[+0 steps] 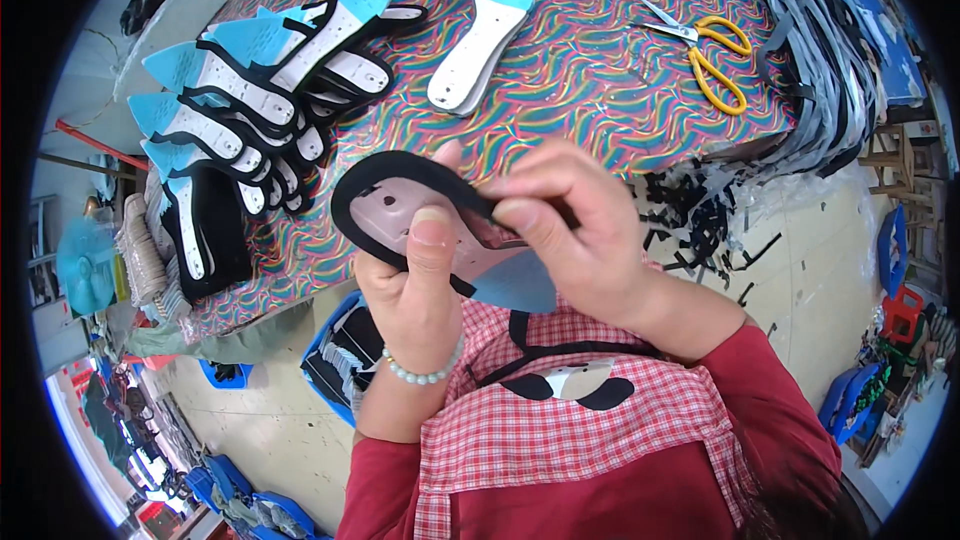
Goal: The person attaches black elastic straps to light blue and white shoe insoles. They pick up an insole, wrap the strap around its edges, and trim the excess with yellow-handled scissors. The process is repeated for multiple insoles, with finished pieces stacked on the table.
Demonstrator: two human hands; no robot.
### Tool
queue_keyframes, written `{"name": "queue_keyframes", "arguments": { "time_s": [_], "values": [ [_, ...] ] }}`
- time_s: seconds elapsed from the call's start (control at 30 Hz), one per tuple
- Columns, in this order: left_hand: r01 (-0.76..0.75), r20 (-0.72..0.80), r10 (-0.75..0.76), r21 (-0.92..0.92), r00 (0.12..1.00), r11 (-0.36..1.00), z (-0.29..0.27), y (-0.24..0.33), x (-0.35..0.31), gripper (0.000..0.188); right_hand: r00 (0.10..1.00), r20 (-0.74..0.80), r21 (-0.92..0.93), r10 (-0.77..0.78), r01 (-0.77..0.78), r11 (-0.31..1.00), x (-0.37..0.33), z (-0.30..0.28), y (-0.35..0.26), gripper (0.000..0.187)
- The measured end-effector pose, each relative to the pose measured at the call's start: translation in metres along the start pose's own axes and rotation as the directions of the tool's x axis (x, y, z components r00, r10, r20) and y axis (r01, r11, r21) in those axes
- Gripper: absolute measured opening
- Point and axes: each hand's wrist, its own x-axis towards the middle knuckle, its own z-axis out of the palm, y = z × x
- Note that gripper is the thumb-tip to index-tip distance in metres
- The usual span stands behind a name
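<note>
In front of my chest I hold a shoe insole (400, 202) with a black strip (385, 168) round its heel edge and a blue toe part (515, 285). My left hand (415, 275) grips it from below, thumb pressed on its pale face. At the far side edge my right hand (575, 225) pinches the black strip between thumb and fingers. Beyond my hands, a small stack of white insoles (470, 55) with blue toes lies on the patterned table (590, 90). Yellow-handled scissors (700, 35) lie spread to the right of it.
A pile of black-edged insoles (240, 120) covers the table's left side. Grey and black strips (830, 70) hang over its right edge. Black scraps (700, 220) lie beside the table at right. A blue bin (340, 355) stands below the near edge.
</note>
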Motion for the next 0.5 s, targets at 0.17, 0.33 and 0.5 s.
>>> {"name": "queue_keyframes", "arguments": {
  "time_s": [0.17,0.33,0.5],
  "values": [
    [0.011,0.176,-0.018,0.042,0.984,0.999,-0.008,-0.001,0.014,0.041,0.995,0.077,-0.116,-0.069,0.078,0.99,0.013,0.006,-0.001,0.014],
    [0.023,0.15,-0.006,-0.115,0.989,0.993,-0.015,-0.01,0.014,0.031,0.981,0.164,-0.22,-0.1,0.135,0.966,0.001,-0.006,0.006,0.014],
    [0.067,0.278,0.02,-0.301,0.96,0.951,-0.019,-0.016,0.014,0.04,0.944,0.325,-0.459,-0.051,0.204,0.865,-0.012,-0.019,-0.003,0.015]
  ]
}}
